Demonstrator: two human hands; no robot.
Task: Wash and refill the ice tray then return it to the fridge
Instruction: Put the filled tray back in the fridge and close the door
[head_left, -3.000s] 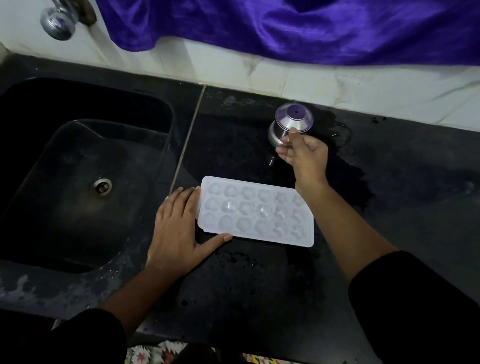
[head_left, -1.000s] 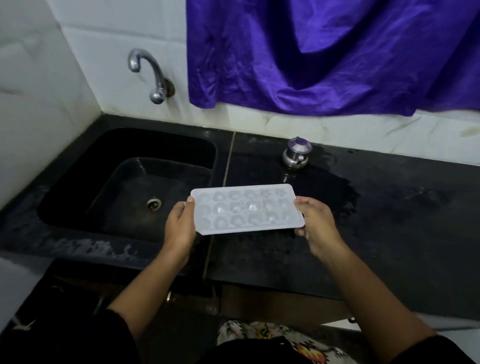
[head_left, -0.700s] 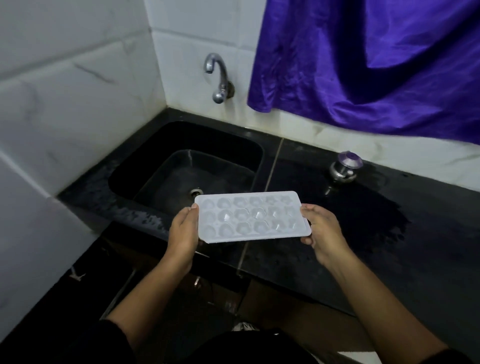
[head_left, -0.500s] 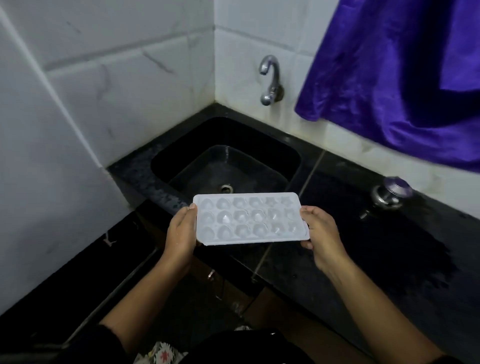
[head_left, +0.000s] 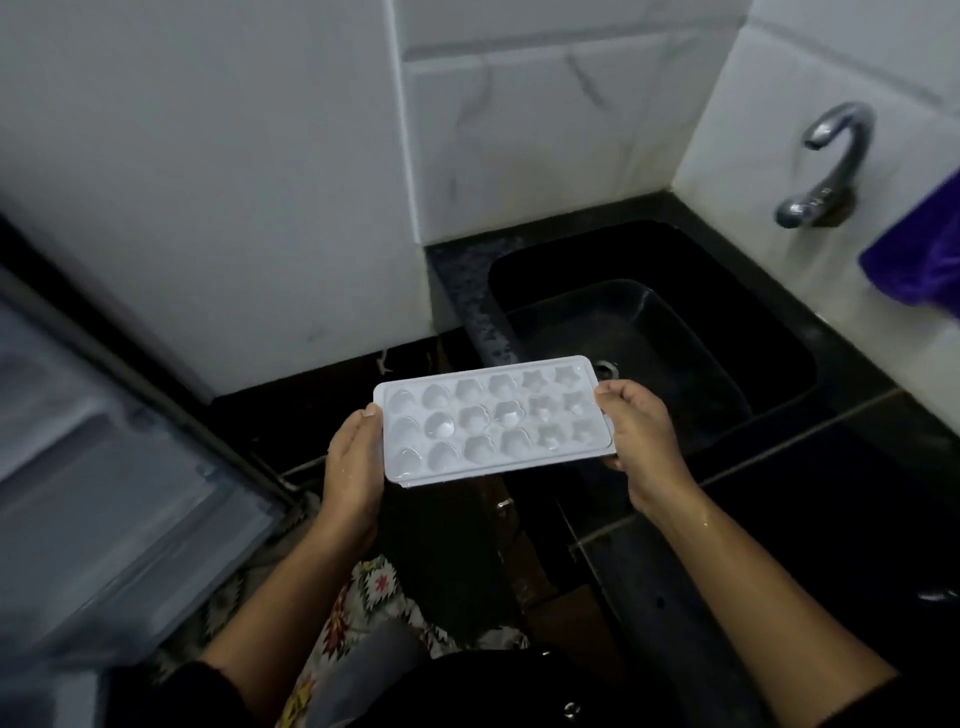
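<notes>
Left grip (head_left: 353, 467) and right grip (head_left: 641, 441) each pinch a short end of the ice tray (head_left: 493, 421), held level in mid-air between sink (head_left: 769, 332) and what looks like the fridge (head_left: 130, 467). Step: probably the return. Next: keep level, slide in. Forearms extended, thumbs on top.

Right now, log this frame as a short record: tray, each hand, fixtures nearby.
ice tray: white, held in the air, cells up, roughly level
contents: wet glints in some cells; fill level unclear
left hand: grips tray's left end
right hand: grips tray's right end
sink: black, behind tray; tap above, no stream visible
fridge: grey, lower left
</notes>
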